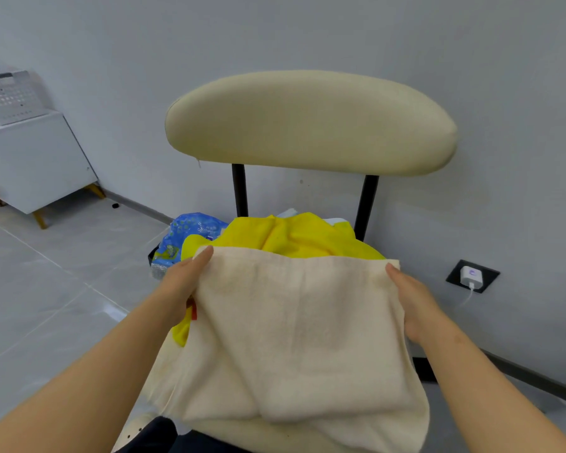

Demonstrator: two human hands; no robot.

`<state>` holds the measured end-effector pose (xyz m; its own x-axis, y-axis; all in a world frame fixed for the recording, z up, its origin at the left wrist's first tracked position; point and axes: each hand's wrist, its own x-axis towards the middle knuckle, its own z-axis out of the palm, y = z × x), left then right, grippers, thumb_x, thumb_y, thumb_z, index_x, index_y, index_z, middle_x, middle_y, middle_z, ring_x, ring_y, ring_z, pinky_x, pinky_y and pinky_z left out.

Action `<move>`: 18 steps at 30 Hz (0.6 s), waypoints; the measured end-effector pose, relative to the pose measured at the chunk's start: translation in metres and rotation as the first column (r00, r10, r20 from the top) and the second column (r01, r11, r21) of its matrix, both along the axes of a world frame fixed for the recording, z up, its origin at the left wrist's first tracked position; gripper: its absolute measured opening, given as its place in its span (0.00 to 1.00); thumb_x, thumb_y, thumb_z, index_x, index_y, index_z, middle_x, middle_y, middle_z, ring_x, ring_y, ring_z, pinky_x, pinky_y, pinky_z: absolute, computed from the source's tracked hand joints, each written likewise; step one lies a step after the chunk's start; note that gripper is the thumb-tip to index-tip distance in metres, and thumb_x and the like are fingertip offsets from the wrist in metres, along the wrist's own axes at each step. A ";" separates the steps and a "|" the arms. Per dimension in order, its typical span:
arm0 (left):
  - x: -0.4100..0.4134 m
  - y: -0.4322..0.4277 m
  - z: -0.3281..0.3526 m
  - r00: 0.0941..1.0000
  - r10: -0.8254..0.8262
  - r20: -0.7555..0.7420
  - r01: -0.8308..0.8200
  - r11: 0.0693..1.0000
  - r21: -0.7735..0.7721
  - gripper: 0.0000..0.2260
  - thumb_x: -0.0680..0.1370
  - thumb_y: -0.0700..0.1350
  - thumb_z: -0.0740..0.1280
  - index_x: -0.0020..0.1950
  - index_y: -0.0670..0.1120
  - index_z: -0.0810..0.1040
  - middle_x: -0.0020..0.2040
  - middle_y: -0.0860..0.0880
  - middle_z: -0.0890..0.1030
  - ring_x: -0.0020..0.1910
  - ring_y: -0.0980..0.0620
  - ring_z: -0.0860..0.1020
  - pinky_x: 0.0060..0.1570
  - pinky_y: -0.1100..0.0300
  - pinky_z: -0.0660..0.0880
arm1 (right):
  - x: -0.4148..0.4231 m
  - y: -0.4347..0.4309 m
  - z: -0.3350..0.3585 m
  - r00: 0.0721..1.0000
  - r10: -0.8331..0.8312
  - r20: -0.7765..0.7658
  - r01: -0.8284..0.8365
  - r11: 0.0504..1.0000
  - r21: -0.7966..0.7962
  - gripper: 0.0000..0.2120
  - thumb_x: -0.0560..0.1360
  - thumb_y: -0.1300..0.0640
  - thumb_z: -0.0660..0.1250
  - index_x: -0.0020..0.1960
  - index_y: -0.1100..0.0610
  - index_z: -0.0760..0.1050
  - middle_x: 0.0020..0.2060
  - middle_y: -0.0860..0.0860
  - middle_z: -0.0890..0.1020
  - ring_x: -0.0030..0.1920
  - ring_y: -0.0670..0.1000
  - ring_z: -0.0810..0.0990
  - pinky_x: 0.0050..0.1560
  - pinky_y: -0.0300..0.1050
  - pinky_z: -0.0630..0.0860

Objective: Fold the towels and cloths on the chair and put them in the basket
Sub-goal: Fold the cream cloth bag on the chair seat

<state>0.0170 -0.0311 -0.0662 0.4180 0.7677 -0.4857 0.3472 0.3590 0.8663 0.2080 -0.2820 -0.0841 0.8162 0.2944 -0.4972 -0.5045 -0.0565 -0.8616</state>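
A cream towel (294,335) hangs folded over in front of the chair, held up by its two upper corners. My left hand (180,286) pinches the upper left corner, with its thumb on top of the cloth. My right hand (412,305) grips the upper right corner. Behind the towel, a crumpled yellow cloth (291,237) lies on the seat of the beige chair (307,122), and a bit of white or pale blue cloth (290,213) shows behind it. The seat itself is mostly hidden. A grey perforated basket (10,96) stands on a white cabinet at far left.
The white cabinet (33,158) stands on wooden legs at left, on the grey tiled floor. A blue plastic package (183,237) lies on the floor left of the chair. A wall socket with a white charger (471,276) and cable is on the wall at right.
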 end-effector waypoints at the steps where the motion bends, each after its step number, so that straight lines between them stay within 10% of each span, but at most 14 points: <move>1: -0.002 0.003 0.002 1.000 0.001 0.000 -0.001 1.000 0.012 0.22 0.75 0.60 0.64 0.62 0.46 0.74 0.58 0.45 0.78 0.54 0.44 0.76 0.44 0.55 0.72 | 0.000 0.000 0.002 1.000 -0.002 0.006 0.002 1.000 -0.008 0.19 0.79 0.52 0.61 0.67 0.60 0.70 0.60 0.57 0.77 0.53 0.56 0.77 0.41 0.45 0.74; 6: -0.009 0.001 0.019 0.985 -0.132 0.113 0.150 0.973 -0.174 0.16 0.79 0.57 0.60 0.58 0.47 0.75 0.48 0.46 0.80 0.42 0.49 0.77 0.40 0.54 0.78 | 0.003 -0.002 0.009 0.993 -0.081 0.081 0.083 0.996 -0.028 0.20 0.77 0.51 0.65 0.65 0.60 0.72 0.58 0.55 0.78 0.55 0.56 0.77 0.54 0.50 0.73; 11: -0.018 -0.005 0.027 0.966 -0.250 0.070 0.259 0.919 -0.298 0.10 0.78 0.48 0.65 0.50 0.42 0.78 0.38 0.43 0.84 0.34 0.47 0.83 0.32 0.54 0.81 | -0.005 -0.004 0.012 0.999 -0.033 0.029 0.031 0.998 0.058 0.19 0.76 0.51 0.65 0.64 0.59 0.74 0.57 0.56 0.80 0.54 0.56 0.79 0.45 0.48 0.75; 18: -0.016 -0.002 0.044 0.954 -0.180 0.239 0.184 0.983 0.008 0.04 0.77 0.38 0.65 0.44 0.45 0.72 0.42 0.44 0.78 0.39 0.48 0.76 0.42 0.53 0.75 | -0.011 -0.006 0.031 0.992 -0.014 0.122 0.002 0.995 0.102 0.05 0.77 0.56 0.65 0.47 0.57 0.76 0.45 0.54 0.80 0.43 0.52 0.79 0.43 0.46 0.74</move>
